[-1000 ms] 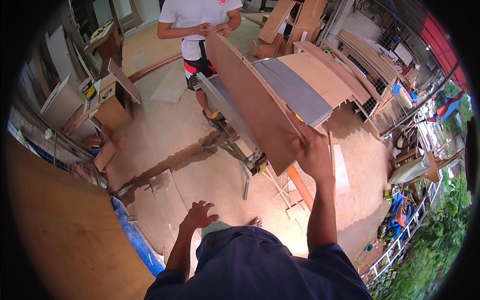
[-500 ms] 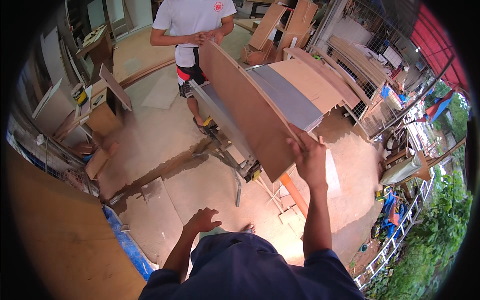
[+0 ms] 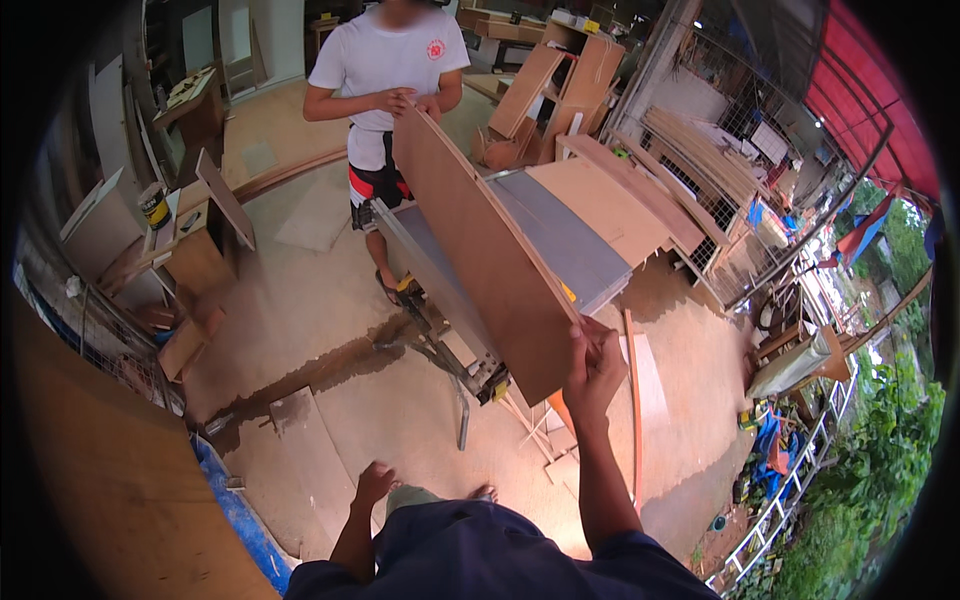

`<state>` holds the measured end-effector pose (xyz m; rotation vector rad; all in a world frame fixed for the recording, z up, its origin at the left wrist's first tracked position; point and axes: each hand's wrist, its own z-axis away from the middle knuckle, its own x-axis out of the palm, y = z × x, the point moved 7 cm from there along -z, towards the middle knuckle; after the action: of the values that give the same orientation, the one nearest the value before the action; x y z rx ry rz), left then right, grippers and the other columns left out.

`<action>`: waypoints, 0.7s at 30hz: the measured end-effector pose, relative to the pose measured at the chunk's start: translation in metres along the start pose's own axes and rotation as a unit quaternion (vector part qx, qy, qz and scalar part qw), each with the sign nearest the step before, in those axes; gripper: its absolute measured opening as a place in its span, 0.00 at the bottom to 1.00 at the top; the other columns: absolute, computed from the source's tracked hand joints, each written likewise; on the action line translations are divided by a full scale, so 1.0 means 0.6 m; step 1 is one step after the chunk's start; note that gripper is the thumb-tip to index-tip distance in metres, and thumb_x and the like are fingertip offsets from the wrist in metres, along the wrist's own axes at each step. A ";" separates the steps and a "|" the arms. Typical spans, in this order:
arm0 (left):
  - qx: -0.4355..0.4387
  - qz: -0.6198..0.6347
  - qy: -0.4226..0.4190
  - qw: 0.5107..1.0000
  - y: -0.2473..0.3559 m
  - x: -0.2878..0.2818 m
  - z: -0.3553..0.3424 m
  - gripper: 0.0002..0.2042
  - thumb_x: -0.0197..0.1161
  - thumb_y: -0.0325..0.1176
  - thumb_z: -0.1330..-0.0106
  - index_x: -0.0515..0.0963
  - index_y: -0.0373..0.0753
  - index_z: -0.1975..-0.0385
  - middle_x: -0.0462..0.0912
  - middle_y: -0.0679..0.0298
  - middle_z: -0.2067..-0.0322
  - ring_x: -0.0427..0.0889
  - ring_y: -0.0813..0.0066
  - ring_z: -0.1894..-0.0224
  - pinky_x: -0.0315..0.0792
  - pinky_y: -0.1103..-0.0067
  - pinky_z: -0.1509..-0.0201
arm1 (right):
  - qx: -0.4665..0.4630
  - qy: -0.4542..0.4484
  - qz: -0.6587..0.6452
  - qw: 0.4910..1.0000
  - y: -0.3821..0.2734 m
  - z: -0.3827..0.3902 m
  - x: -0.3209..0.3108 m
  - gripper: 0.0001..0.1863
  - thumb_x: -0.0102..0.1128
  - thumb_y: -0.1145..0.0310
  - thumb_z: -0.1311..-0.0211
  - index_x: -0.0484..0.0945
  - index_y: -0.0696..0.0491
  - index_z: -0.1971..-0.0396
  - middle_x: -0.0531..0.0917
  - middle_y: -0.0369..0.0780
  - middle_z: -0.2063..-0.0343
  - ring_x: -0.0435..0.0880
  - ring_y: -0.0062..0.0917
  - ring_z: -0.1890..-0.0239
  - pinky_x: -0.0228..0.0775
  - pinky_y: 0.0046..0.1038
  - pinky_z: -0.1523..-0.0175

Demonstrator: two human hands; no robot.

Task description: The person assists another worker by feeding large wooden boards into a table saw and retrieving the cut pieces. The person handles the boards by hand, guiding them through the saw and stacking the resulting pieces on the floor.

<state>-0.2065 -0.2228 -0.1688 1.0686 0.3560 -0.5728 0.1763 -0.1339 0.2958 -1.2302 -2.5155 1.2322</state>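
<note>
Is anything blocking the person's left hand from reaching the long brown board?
Nothing visible seems to block the left hand from the brown board. A grey metal leg shows between them in the picture but appears lower down. The right hand grips the board's near end.

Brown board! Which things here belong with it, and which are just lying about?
With the board:
- board
- right hand, gripping its near end
- other person's hands, at its far end
- grey table, probably

Just lying about, it seems:
- can
- wood strip
</note>
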 end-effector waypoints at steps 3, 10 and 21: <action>-0.111 -0.202 -0.092 0.969 -0.235 0.077 -0.003 0.27 0.61 0.58 0.40 0.82 0.37 0.59 0.84 0.46 0.58 0.82 0.47 0.50 0.76 0.60 0.48 | 0.024 0.059 -0.033 0.997 0.035 0.022 -0.035 0.08 0.61 0.71 0.32 0.74 0.60 0.67 0.86 0.50 0.64 0.86 0.22 0.62 0.77 0.26 0.59; -0.399 0.060 -0.106 0.909 -0.416 0.067 0.237 0.18 0.67 0.48 0.37 0.83 0.37 0.59 0.87 0.57 0.66 0.87 0.64 0.69 0.80 0.65 0.62 | 0.142 0.139 -0.185 0.962 0.038 0.059 -0.032 0.11 0.59 0.70 0.30 0.66 0.56 0.69 0.84 0.46 0.65 0.78 0.17 0.66 0.71 0.21 0.57; -0.147 0.140 -0.026 0.979 -0.213 0.066 0.010 0.14 0.65 0.43 0.37 0.80 0.37 0.63 0.83 0.63 0.73 0.83 0.72 0.72 0.74 0.74 0.73 | 0.154 0.158 -0.202 0.954 0.043 0.049 -0.046 0.03 0.50 0.74 0.29 0.67 0.56 0.62 0.80 0.40 0.67 0.75 0.15 0.66 0.68 0.18 0.59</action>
<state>-0.2508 -0.2844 -0.2789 0.7987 0.2307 -0.2838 0.1997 -0.1625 0.2650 -0.7252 -2.1015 1.1572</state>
